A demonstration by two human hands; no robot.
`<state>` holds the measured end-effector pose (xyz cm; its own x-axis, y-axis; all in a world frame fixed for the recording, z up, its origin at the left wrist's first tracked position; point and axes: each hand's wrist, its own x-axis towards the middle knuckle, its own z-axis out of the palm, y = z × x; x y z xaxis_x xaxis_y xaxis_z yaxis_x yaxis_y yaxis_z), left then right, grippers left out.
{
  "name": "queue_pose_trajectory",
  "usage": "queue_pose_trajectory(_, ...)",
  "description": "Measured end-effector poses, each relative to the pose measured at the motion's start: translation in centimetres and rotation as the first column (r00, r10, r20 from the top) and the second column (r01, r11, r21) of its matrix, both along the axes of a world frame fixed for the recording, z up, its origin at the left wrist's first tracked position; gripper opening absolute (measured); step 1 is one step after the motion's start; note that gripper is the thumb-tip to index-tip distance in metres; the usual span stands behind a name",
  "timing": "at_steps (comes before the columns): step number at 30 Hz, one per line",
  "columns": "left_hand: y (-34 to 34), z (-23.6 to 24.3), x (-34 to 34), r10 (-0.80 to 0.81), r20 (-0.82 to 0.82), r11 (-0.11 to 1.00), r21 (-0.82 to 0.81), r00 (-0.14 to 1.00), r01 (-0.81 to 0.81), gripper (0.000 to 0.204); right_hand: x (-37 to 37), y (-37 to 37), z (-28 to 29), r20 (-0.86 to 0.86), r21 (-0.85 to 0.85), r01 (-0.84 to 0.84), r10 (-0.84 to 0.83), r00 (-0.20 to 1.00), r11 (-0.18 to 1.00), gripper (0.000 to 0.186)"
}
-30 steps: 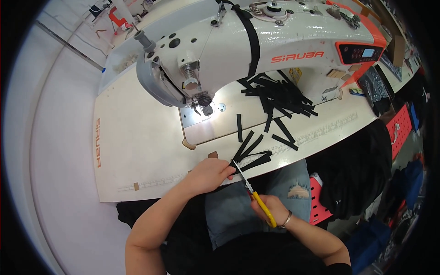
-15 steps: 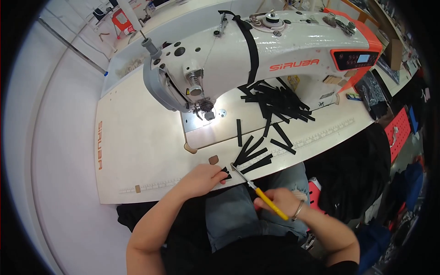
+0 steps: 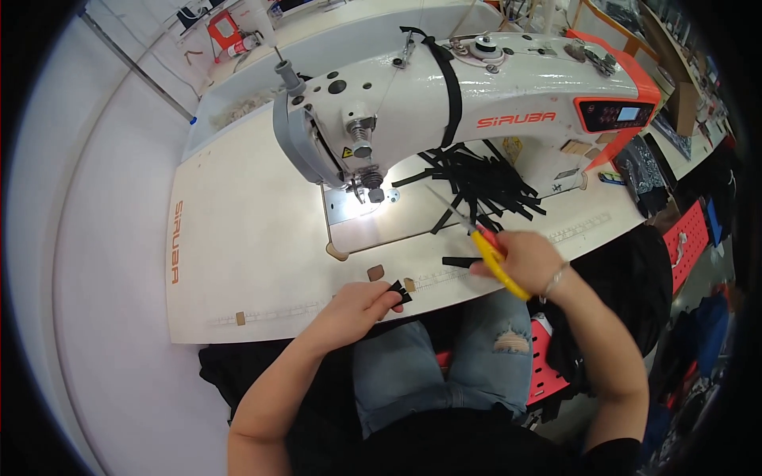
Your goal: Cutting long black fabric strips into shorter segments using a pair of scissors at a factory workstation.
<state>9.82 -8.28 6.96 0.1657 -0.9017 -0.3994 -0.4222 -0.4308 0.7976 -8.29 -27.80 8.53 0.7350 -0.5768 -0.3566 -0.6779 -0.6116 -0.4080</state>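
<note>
My left hand [image 3: 355, 309] is closed on several short black strips [image 3: 401, 292] at the near edge of the table. Their ends stick out past the thumb and fingers. In my right hand [image 3: 525, 260] is a pair of scissors [image 3: 500, 268] with yellow and red handles. Its blades point away to the left, over the tabletop beside a pile of cut black strips [image 3: 480, 174]. One loose black strip [image 3: 458, 262] lies by the right fingertips, partly hidden by that hand.
A white and orange sewing machine [image 3: 508, 87] stands across the table [image 3: 238, 254], its needle area lit. A black band [image 3: 451, 99] hangs over its arm. A printed ruler runs along the table's near edge, and dark cloth [image 3: 603, 293] lies at the right.
My right hand has moved the scissors up and away from the left hand, toward the pile. The loose strips nearest me have shifted back toward the pile. My left hand still holds strips.
</note>
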Motion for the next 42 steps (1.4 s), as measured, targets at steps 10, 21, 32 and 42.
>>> queue_pose_trajectory(10,-0.3,0.9,-3.2,-0.059,-0.002,0.967,-0.248,0.998,0.057,0.027,0.3,7.9,-2.8,0.499,0.848,-0.223,-0.585,0.639,0.481,0.028)
queue_pose_trajectory(21,-0.5,1.6,-3.7,-0.115,-0.191,0.984,-0.159,0.975,0.085,0.022,0.0,7.9,-0.9,0.530,0.721,-0.071,-0.482,0.697,0.690,0.029)
queue_pose_trajectory(32,6.7,-2.0,-3.8,-0.074,-0.164,0.994,0.065,0.984,0.086,0.022,-3.7,4.2,2.8,0.709,0.578,0.067,-0.541,0.452,0.813,0.027)
queue_pose_trajectory(42,-1.4,4.3,-6.1,-0.127,-0.181,0.919,-0.391,0.975,0.047,0.037,-1.5,7.8,5.9,0.581,0.122,-0.022,-0.054,0.812,0.992,0.027)
